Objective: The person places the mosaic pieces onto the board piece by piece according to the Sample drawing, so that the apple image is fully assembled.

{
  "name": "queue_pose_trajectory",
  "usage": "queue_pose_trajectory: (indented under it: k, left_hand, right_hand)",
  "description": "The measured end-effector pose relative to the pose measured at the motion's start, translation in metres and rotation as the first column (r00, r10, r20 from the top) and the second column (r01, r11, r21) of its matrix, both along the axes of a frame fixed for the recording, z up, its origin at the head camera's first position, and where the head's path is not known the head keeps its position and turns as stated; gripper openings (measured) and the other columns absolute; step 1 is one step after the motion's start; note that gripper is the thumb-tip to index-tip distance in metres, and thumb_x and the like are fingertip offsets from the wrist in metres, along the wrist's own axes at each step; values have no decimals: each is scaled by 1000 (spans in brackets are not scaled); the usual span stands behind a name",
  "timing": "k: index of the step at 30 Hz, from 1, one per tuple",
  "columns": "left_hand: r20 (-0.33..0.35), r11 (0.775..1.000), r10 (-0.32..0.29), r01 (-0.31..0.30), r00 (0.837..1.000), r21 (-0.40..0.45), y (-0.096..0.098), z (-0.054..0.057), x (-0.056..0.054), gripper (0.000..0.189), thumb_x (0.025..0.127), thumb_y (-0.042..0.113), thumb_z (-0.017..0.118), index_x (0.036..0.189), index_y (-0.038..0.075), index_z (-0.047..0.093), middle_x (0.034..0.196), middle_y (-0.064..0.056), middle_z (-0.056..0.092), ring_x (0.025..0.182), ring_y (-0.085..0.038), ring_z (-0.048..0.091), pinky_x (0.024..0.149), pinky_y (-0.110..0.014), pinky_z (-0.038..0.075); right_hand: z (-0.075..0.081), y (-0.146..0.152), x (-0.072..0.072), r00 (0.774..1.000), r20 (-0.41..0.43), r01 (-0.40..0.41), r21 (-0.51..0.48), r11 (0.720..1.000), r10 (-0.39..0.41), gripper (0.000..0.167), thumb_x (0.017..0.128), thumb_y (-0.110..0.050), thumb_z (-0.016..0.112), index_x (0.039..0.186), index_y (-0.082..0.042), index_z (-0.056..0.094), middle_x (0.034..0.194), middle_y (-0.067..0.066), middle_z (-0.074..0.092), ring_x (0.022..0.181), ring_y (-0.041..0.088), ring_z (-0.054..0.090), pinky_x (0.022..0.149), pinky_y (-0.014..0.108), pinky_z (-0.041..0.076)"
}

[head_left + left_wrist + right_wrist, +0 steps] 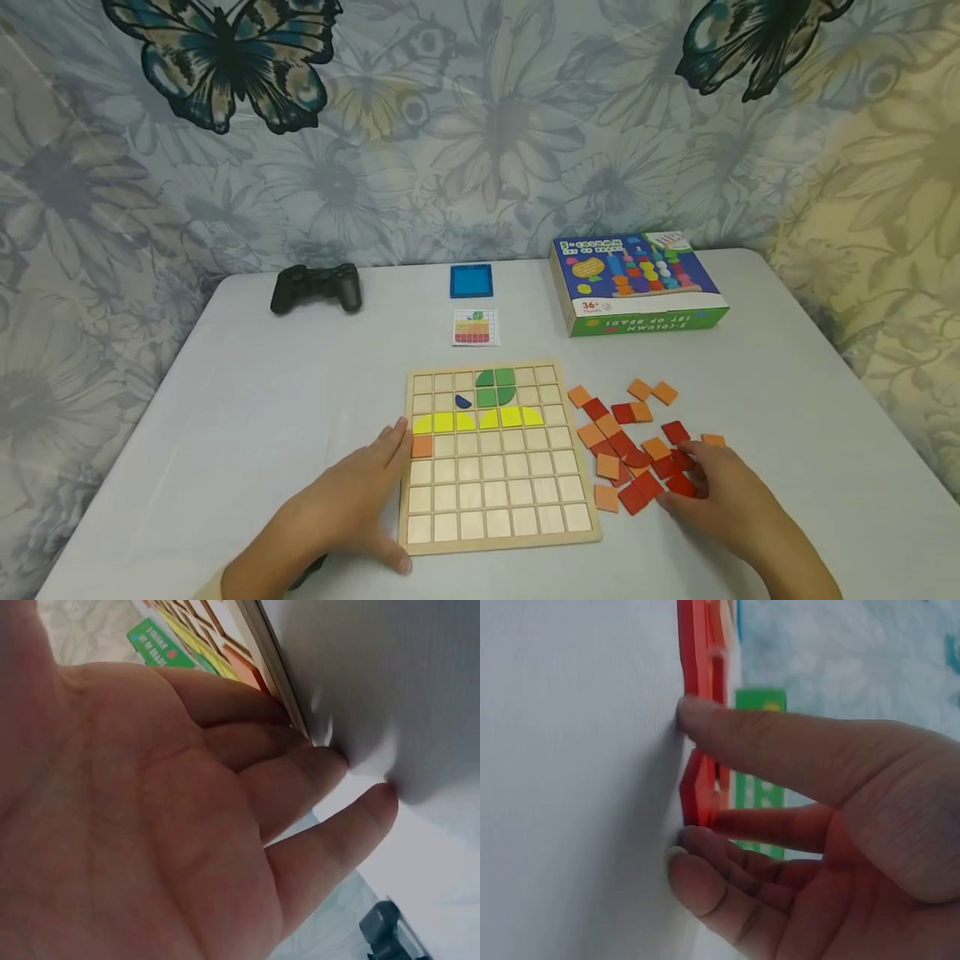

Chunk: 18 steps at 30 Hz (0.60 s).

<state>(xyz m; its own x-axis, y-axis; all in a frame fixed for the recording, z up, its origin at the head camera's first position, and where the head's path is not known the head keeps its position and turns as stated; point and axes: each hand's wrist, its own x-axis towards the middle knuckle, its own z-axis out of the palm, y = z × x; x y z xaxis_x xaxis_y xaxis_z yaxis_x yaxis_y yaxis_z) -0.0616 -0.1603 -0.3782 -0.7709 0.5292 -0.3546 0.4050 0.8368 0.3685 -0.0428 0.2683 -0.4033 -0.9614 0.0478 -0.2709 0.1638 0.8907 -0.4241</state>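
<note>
A wooden grid board lies on the table, holding green, yellow, dark blue and orange pieces in its upper rows. My left hand rests along the board's left edge, fingers extended and thumb by the near corner; in the left wrist view its fingertips touch the edge and tablecloth. To the right of the board lies a loose spread of red and orange tiles. At its near right side my right hand has thumb and fingers around a red tile low on the table. The tile's far side is partly hidden.
A small printed pattern card lies beyond the board, with a blue square tray behind it. A black game controller sits at the back left, a toy box at the back right. The patterned wall bounds the table's far side.
</note>
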Motion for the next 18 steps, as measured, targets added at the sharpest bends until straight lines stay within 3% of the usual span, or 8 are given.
queue_pose_trajectory:
  k: [2, 8, 14, 18]
  left_hand:
    - [-13, 1000, 0, 0, 1000, -1, 1, -1, 2, 142, 55, 61, 91, 155, -9, 19, 164, -24, 10, 149, -38, 15, 115, -52, 28]
    - [-34, 1000, -8, 7, 999, -18, 2, -2, 3, 139, 58, 61, 88, 155, -9, 18, 163, -25, 9, 150, -39, 14, 116, -54, 24]
    - [-125, 998, -44, 37, 991, -60, 2, -4, 0, 128, 67, 66, 78, 154, -9, 24, 162, -25, 16, 148, -39, 20, 116, -59, 22]
    - [-146, 998, -47, 39, 988, -54, 2, -7, -2, 124, 70, 67, 74, 154, -9, 24, 162, -25, 17, 148, -38, 22, 115, -59, 24]
  right_hand:
    - [1, -10, -2, 1000, -11, -12, 11, 1000, 12, 82, 73, -32, 90, 130, 14, 54, 112, 27, 58, 99, 37, 57, 84, 56, 54]
    - [5, -30, -10, 999, -35, -38, 35, 999, 40, 85, 74, -38, 89, 132, 13, 53, 113, 26, 57, 100, 37, 56, 82, 56, 55]
    - [6, -45, -20, 999, -35, -35, 55, 998, 37, 87, 80, -42, 84, 138, 13, 48, 126, 34, 51, 112, 45, 53, 88, 63, 50]
    - [9, -46, -27, 999, -42, -25, 78, 997, 28, 87, 80, -40, 85, 140, 10, 47, 118, 30, 53, 99, 39, 56, 79, 57, 55]
